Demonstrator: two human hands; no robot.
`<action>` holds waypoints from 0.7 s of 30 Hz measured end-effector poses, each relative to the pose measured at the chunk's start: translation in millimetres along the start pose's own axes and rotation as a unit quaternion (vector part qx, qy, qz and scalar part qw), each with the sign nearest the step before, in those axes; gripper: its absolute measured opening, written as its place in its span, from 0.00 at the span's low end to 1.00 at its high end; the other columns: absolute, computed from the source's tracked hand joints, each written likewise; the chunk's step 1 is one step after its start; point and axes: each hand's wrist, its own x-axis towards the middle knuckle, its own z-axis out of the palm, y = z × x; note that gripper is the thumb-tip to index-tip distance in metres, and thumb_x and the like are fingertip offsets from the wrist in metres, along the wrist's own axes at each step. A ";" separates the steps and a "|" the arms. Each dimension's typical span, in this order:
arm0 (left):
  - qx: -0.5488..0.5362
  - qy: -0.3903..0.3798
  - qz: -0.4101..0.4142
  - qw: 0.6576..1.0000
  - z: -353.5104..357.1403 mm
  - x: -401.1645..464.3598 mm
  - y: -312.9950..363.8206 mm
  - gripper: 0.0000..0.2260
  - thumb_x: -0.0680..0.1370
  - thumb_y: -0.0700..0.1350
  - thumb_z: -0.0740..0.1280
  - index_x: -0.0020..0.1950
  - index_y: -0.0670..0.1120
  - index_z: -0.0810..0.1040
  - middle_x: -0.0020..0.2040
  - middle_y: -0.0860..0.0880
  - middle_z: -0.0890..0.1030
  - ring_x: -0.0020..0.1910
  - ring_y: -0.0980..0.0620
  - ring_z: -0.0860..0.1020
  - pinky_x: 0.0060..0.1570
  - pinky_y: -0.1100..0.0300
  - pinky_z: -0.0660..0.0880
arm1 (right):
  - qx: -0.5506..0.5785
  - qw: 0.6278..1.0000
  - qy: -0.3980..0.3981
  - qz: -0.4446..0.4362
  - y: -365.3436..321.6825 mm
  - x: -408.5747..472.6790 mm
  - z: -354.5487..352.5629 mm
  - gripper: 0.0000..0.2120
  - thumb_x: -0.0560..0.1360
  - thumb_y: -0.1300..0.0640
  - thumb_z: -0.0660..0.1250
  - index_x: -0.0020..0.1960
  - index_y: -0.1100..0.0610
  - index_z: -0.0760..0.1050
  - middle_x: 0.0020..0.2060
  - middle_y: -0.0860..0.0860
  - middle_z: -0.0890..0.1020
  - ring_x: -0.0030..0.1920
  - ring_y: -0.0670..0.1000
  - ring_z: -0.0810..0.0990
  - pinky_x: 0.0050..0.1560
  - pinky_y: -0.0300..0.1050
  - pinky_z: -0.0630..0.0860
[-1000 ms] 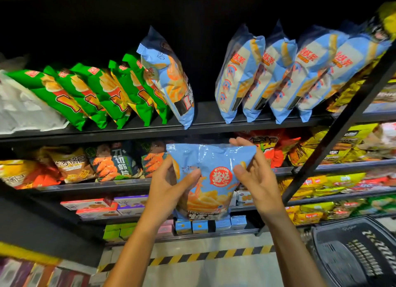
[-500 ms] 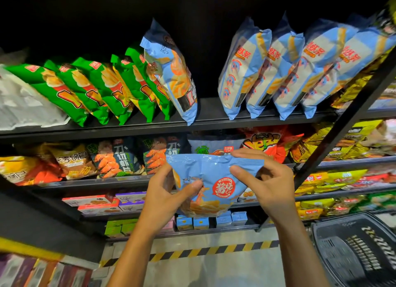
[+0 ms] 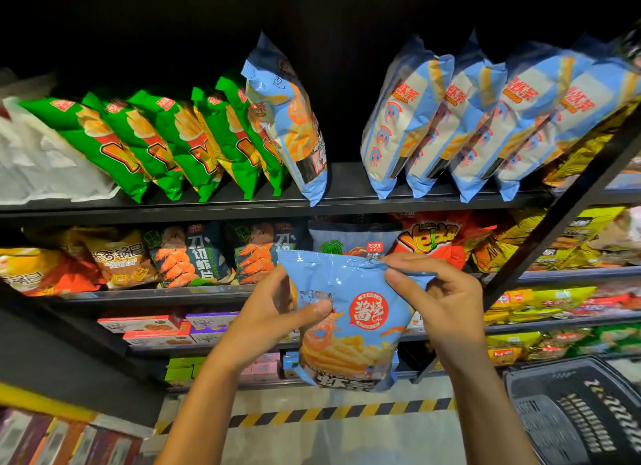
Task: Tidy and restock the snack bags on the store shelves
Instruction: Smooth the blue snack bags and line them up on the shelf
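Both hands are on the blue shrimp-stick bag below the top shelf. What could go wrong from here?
1. The right hand only pinches the blue bag's top corner; that grip may slip or crumple the seal.
2. The lone blue bag leans beside the top shelf gap; sliding the held bag in could topple it.
3. The left hand presses its thumb into the front, possibly crushing the sticks.

A black plastic shopping basket [image 3: 575, 412] sits at the lower right of the frame on a pale floor [image 3: 347, 440]. A yellow-and-black hazard stripe [image 3: 333, 412] runs across the floor near the bottom centre. Small coloured boxes [image 3: 152, 327] lie at the lower left, above green cartons [image 3: 182, 371].
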 end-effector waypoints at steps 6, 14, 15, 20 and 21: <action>-0.027 0.013 0.028 0.999 4.4 2.5 2.9 0.24 0.73 0.34 0.73 0.68 0.43 0.74 0.62 0.51 0.84 0.52 0.49 0.84 0.41 0.58 0.82 | -0.001 1.000 0.005 0.011 2.1 3.2 4.3 0.05 0.73 0.62 0.71 0.48 0.59 0.82 0.47 0.47 0.88 0.53 0.48 0.85 0.55 0.41 0.80; -0.052 -0.019 0.098 0.994 1.4 8.9 10.7 0.18 0.73 0.33 0.74 0.56 0.53 0.85 0.64 0.47 0.82 0.66 0.46 0.80 0.50 0.53 0.82 | 0.010 0.999 -0.012 0.029 0.2 4.1 0.3 0.06 0.74 0.63 0.70 0.51 0.62 0.81 0.49 0.51 0.87 0.55 0.51 0.85 0.54 0.43 0.81; -0.055 -0.021 0.112 0.992 1.0 9.9 9.3 0.15 0.73 0.33 0.73 0.54 0.51 0.85 0.64 0.45 0.82 0.67 0.43 0.79 0.54 0.47 0.82 | 0.010 0.999 -0.023 0.033 -0.7 3.8 -0.5 0.06 0.74 0.64 0.70 0.51 0.63 0.81 0.49 0.52 0.87 0.54 0.51 0.85 0.53 0.42 0.81; -0.062 -0.028 0.142 0.987 -1.4 13.5 0.5 0.11 0.74 0.30 0.71 0.48 0.45 0.85 0.63 0.37 0.81 0.69 0.35 0.76 0.64 0.33 0.75 | 0.018 0.997 -0.061 0.045 0.0 3.9 -5.9 0.09 0.74 0.68 0.71 0.54 0.64 0.82 0.52 0.54 0.87 0.56 0.52 0.85 0.53 0.41 0.81; -0.061 -0.028 0.148 0.987 -0.9 13.8 -0.3 0.10 0.74 0.31 0.71 0.47 0.45 0.85 0.62 0.37 0.81 0.69 0.34 0.76 0.64 0.32 0.75 | 0.017 0.996 -0.075 0.046 -0.1 3.9 -6.8 0.09 0.74 0.67 0.72 0.55 0.64 0.82 0.53 0.54 0.87 0.57 0.53 0.85 0.53 0.41 0.81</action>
